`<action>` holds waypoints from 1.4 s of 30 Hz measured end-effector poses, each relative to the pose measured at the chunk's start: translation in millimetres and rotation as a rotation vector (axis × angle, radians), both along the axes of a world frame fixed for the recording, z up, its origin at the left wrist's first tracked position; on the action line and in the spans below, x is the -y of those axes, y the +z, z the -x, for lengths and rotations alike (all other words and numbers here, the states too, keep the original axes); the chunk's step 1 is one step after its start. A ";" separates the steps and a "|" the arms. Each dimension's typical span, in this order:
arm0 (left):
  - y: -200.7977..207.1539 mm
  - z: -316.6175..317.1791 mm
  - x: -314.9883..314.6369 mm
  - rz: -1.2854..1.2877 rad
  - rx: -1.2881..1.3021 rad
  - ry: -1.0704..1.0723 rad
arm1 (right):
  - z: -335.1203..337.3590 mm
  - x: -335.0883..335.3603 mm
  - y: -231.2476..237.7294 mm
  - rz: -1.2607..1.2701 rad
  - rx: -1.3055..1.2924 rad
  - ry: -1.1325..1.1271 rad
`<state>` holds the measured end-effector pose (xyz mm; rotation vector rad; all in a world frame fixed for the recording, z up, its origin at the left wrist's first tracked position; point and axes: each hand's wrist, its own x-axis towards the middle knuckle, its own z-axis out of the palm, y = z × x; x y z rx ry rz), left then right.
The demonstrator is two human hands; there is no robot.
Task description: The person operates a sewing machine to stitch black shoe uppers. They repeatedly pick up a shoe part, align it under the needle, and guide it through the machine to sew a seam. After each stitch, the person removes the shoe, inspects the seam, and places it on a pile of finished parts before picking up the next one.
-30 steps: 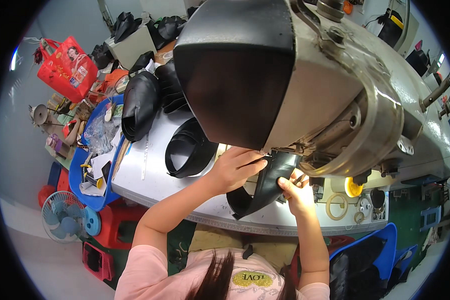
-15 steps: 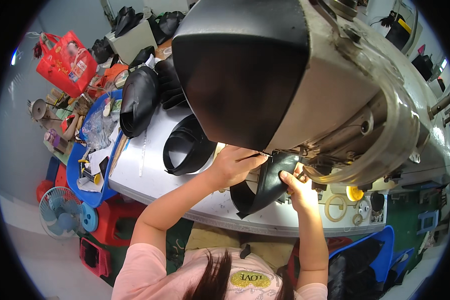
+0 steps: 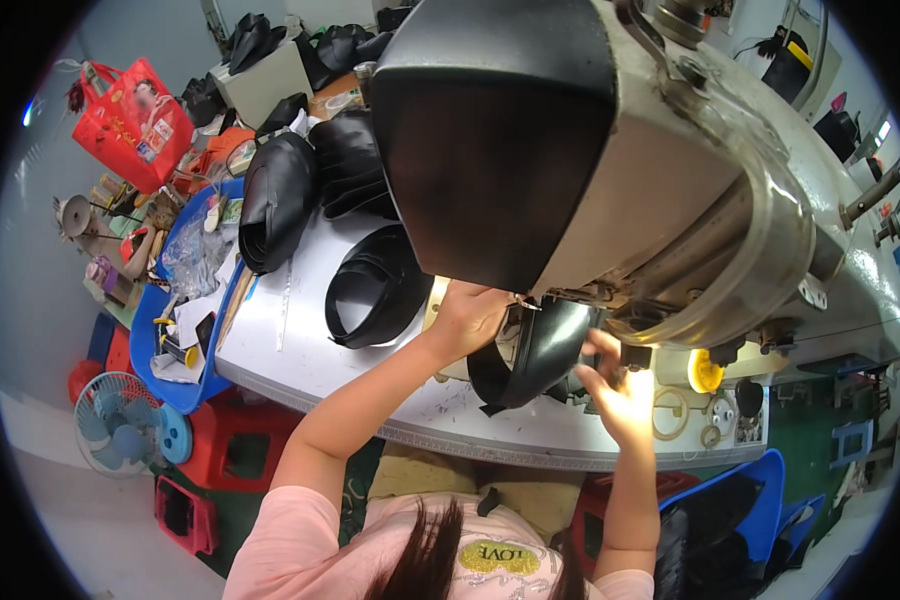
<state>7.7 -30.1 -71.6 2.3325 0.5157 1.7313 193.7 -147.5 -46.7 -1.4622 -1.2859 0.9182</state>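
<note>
A curved black leather-like piece [image 3: 548, 345] hangs at the working end of a big sewing machine [image 3: 670, 180], its loop drooping over the table's near side. Close under the machine's head, my left hand [image 3: 467, 318] is closed on a small pointed metal tool [image 3: 526, 303], whose tip shows by the piece's upper edge. What kind of tool it is, I cannot make out. My right hand [image 3: 615, 392] is off the piece, just to its right, with thumb and fingers apart and slightly blurred under the lamp's glare. The machine's head hides the sewing spot.
Rolled black pieces [image 3: 375, 287] and a taller black stack [image 3: 275, 205] lie on the white table [image 3: 270, 350] to the left. Beyond its left edge stand a blue tub [image 3: 145, 335] and a fan [image 3: 120, 425]. A blue bin [image 3: 770, 500] with black pieces sits lower right.
My right hand has let go of the black piece and moved slightly right and down. My left hand has shifted a little left, and its small metal tool now shows more clearly.
</note>
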 end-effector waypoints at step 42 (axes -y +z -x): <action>-5.0 -1.3 4.2 0.039 0.027 0.059 | -255.4 101.2 -1.5 -0.540 0.850 -0.900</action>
